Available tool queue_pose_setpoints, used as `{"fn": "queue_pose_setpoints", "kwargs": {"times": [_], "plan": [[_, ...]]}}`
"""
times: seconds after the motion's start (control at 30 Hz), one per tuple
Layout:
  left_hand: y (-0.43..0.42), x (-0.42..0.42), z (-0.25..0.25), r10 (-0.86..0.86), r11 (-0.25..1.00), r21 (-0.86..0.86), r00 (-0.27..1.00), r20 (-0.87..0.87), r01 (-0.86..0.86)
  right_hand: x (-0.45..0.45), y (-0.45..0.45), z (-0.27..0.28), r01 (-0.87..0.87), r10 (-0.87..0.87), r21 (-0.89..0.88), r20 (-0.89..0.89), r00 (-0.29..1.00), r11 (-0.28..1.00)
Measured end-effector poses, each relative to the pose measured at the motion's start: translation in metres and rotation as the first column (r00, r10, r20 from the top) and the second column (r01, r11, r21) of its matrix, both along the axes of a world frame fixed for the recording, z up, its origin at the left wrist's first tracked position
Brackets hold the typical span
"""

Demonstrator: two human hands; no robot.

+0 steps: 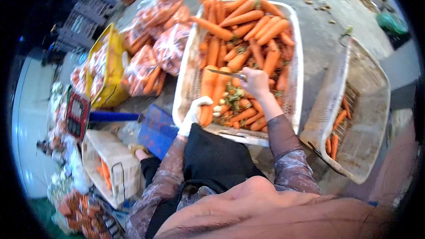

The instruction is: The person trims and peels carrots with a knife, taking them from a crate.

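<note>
A large white basket (298, 66) full of carrots stands in front of me. My right hand (256, 82) is bare and wrapped round the handle of a knife (226, 73), whose blade points left over the carrots. My left hand (195, 111), in a white glove, is at the basket's near left edge, closed round the lower end of a long carrot (208, 84). The blade lies across or just above the upper part of that carrot; whether they touch is unclear. Green tops and cut pieces lie among the carrots between my hands.
On the right a tilted crate (363, 141) holds a few carrots. Bagged carrots (155, 17) and a yellow crate (116, 68) are at the upper left. A scale display (77, 114), its blue platform (157, 130) and another white crate (126, 163) stand at my left.
</note>
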State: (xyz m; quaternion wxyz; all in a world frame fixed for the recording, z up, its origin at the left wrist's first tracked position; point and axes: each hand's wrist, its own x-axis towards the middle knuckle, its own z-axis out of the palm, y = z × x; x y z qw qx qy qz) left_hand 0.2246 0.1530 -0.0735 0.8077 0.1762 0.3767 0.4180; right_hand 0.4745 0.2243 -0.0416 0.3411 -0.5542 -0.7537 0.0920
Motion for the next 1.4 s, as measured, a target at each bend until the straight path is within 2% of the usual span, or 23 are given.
{"fn": "queue_pose_setpoints", "kwargs": {"times": [0.1,0.17,0.23,0.3,0.37,0.43,0.47,0.5,0.57,0.63,0.7,0.77,0.83,0.9,0.97,1.0,1.03,1.1,1.17,1.23,1.3,1.37,1.4], "plan": [[-0.009,0.035,0.07,0.051,0.998,0.028,0.996,0.076,-0.053,-0.004,-0.002,0.008,-0.084,0.086,0.144,-0.005,0.996,0.986],[-0.008,0.034,0.067,0.017,0.998,0.049,0.988,0.154,-0.025,-0.006,-0.001,0.004,-0.116,0.125,0.225,-0.024,0.992,0.968],[-0.005,0.029,0.065,-0.071,0.997,0.052,0.967,0.246,0.06,-0.005,-0.003,0.003,-0.13,0.123,0.199,0.048,0.991,0.971],[-0.004,0.032,0.069,-0.072,0.991,0.125,0.959,0.276,0.039,-0.008,-0.005,0.006,-0.154,0.155,0.215,0.014,0.988,0.964],[-0.004,0.019,0.05,-0.046,0.999,-0.006,0.986,0.162,0.047,-0.006,-0.002,0.0,-0.15,0.148,0.18,0.029,0.989,0.972],[-0.005,0.021,0.049,0.016,1.0,-0.019,0.997,0.071,-0.015,-0.006,-0.004,0.003,-0.032,0.033,0.104,-0.005,0.999,0.994],[-0.003,0.021,0.053,-0.089,0.995,0.073,0.969,0.229,0.074,-0.005,-0.001,0.002,0.004,-0.002,0.062,-0.034,0.999,0.998],[0.001,0.02,0.059,-0.09,0.994,0.085,0.97,0.227,0.072,-0.006,0.0,0.003,0.002,0.0,0.074,-0.035,0.999,0.997],[0.005,0.019,0.07,-0.063,0.997,0.064,0.974,0.216,0.05,-0.007,-0.001,0.006,0.108,-0.129,-0.138,-0.157,0.979,0.985],[0.003,0.019,0.076,-0.032,0.999,0.024,0.977,0.212,0.028,-0.01,0.0,0.005,0.094,-0.146,-0.218,-0.235,0.961,0.971],[-0.005,0.02,0.074,0.005,0.999,-0.037,0.978,0.208,0.003,-0.014,0.0,0.001,-0.071,-0.11,-0.353,-0.467,0.877,0.933],[-0.005,0.022,0.071,0.025,0.998,-0.054,0.974,0.224,-0.014,-0.019,-0.001,-0.011,-0.095,-0.103,-0.361,-0.493,0.864,0.928],[-0.005,0.026,0.07,0.247,0.969,0.026,0.953,-0.175,-0.246,-0.024,-0.004,-0.015,-0.157,-0.039,-0.313,-0.539,0.842,0.937],[-0.002,0.029,0.063,0.262,0.965,0.056,0.957,-0.128,-0.256,-0.028,-0.007,-0.013,-0.193,-0.043,-0.374,-0.54,0.841,0.907],[0.001,0.028,0.058,0.419,0.908,0.128,0.872,-0.252,-0.4,-0.036,-0.009,-0.02,-0.468,-0.062,-0.422,-0.791,0.609,0.776],[0.003,0.025,0.05,0.462,0.887,0.123,0.856,-0.232,-0.445,-0.035,-0.014,0.0,-0.585,-0.155,-0.572,-0.778,0.609,0.575],[0.003,0.023,0.042,0.464,0.886,0.126,0.855,-0.231,-0.446,-0.043,-0.022,0.004,-0.648,-0.176,-0.576,-0.799,0.575,0.499],[0.003,0.03,0.041,0.57,0.812,0.318,0.782,-0.252,-0.489,-0.059,-0.035,0.006,-0.697,-0.078,-0.618,-0.766,0.638,0.364],[-0.003,0.035,0.043,0.571,0.805,0.359,0.782,-0.25,-0.472,-0.071,-0.047,0.006,-0.784,0.026,-0.517,-0.829,0.558,0.343],[-0.001,0.038,0.048,0.571,0.784,0.453,0.778,-0.261,-0.424,-0.074,-0.056,0.015,-0.793,0.006,-0.47,-0.859,0.512,0.387],[0.003,0.027,0.046,0.568,0.774,0.396,0.818,-0.09,-0.494,-0.07,-0.054,0.02,-0.797,-0.014,-0.427,-0.885,0.466,0.428],[0.006,0.006,0.053,0.53,0.805,0.322,0.848,-0.012,-0.499,-0.059,-0.043,0.017,-0.697,0.209,-0.418,-0.752,0.625,0.583],[0.011,0.002,0.05,0.575,0.787,0.286,0.818,-0.015,-0.547,-0.056,-0.039,0.011,-0.692,0.195,-0.41,-0.761,0.619,0.594]]}}
